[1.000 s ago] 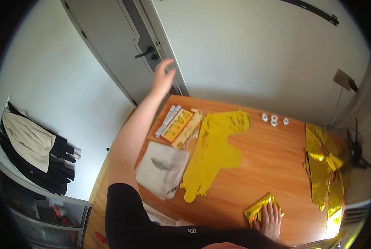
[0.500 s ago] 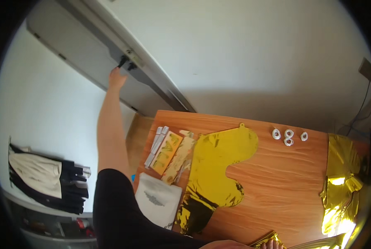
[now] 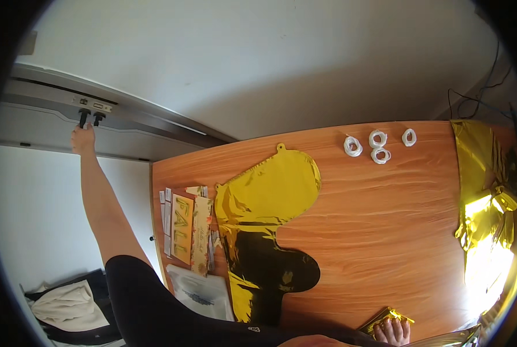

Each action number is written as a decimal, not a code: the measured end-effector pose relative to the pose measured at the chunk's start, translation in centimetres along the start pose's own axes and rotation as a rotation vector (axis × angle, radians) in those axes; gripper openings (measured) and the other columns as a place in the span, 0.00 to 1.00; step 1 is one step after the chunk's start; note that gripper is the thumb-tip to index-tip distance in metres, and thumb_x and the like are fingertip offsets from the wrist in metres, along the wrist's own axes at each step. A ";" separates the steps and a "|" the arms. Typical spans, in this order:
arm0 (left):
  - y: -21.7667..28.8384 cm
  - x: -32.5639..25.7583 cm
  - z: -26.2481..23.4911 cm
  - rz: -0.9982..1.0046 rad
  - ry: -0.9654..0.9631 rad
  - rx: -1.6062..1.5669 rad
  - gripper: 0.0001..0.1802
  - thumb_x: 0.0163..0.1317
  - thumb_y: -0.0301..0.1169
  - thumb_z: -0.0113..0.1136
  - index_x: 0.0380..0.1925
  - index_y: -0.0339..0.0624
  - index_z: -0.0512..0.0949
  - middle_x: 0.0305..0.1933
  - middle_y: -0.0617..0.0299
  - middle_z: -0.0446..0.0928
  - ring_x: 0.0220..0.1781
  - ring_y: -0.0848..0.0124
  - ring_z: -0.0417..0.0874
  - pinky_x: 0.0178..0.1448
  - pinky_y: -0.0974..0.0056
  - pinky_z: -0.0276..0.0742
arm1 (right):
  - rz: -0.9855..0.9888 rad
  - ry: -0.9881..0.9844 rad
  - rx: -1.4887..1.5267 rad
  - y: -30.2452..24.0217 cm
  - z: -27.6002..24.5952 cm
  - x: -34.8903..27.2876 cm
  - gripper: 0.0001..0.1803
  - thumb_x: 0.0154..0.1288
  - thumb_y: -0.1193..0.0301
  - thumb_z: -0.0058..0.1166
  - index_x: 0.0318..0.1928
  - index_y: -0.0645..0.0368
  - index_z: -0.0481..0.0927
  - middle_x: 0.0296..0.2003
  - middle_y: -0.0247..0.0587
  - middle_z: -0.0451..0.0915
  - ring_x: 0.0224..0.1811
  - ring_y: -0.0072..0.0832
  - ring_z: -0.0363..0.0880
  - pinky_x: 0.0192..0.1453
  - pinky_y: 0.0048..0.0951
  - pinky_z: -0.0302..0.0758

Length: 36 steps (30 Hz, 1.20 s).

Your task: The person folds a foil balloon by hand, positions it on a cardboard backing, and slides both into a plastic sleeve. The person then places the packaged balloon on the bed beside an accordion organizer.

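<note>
My left hand (image 3: 83,137) is stretched far out to the left, its fingers closed around a black door handle (image 3: 84,118) on a grey door (image 3: 44,124). At the lower edge my right hand (image 3: 392,331) rests on a crumpled piece of gold foil (image 3: 385,316) on the wooden table (image 3: 374,220). Flat in the middle of the table lies a large deflated gold foil balloon (image 3: 264,225). My black sleeve (image 3: 154,306) covers the table's near left corner.
Beside the balloon lie orange and yellow paper banners (image 3: 183,228) and a clear plastic bag (image 3: 203,295). Three small white ribbon coils (image 3: 377,146) sit near the far edge. More gold foil (image 3: 484,202) is heaped at the right. Clothes (image 3: 61,303) lie on the floor at left.
My left arm has swung further left and reached the door handle, closing on it. The view has turned left, so the table now sits lower right. My right hand stays on the foil.
</note>
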<state>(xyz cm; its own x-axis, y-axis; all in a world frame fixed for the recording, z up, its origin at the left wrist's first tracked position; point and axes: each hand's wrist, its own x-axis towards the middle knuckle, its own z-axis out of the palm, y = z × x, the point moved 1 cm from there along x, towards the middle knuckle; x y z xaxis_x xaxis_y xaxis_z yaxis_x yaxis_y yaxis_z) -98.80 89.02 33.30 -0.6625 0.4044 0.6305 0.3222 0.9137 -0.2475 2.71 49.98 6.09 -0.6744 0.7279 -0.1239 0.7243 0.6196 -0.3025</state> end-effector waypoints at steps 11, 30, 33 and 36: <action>-7.7 -6.0 2.7 0.131 0.090 -0.131 0.33 0.71 0.62 0.54 0.71 0.65 0.72 0.70 0.64 0.76 0.69 0.52 0.77 0.64 0.33 0.72 | 0.054 -0.015 -0.002 -3.7 -1.9 -2.0 0.32 0.76 0.51 0.48 0.75 0.46 0.73 0.75 0.44 0.71 0.77 0.44 0.68 0.77 0.57 0.66; -45.1 -17.5 -5.7 -0.189 -0.081 -0.405 0.34 0.73 0.57 0.53 0.76 0.62 0.67 0.78 0.65 0.69 0.73 0.54 0.75 0.70 0.36 0.69 | 0.050 0.023 -0.010 -16.3 -8.0 -10.7 0.50 0.65 0.43 0.58 0.82 0.51 0.59 0.82 0.48 0.56 0.84 0.50 0.52 0.86 0.59 0.50; -52.7 -19.4 -5.7 -0.202 -0.097 -0.456 0.36 0.71 0.57 0.56 0.76 0.61 0.66 0.79 0.66 0.68 0.74 0.53 0.74 0.71 0.38 0.69 | -0.049 0.230 0.020 -22.3 -9.9 -12.3 0.36 0.73 0.53 0.52 0.72 0.63 0.72 0.76 0.61 0.65 0.80 0.58 0.60 0.83 0.60 0.54; -58.5 -20.9 -5.5 -0.177 -0.160 -0.469 0.40 0.67 0.56 0.60 0.77 0.60 0.64 0.80 0.66 0.66 0.75 0.53 0.72 0.73 0.40 0.69 | -0.007 0.168 -0.048 -25.6 -7.4 -15.5 0.41 0.71 0.49 0.55 0.76 0.61 0.67 0.77 0.58 0.63 0.82 0.59 0.55 0.84 0.63 0.49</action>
<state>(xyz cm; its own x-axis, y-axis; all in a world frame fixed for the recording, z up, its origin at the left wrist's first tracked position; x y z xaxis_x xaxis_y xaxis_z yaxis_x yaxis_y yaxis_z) -100.09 26.89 38.60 -0.8173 0.2800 0.5036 0.4402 0.8674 0.2320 -4.32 24.97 22.79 -0.6491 0.7597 0.0387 0.7284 0.6354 -0.2565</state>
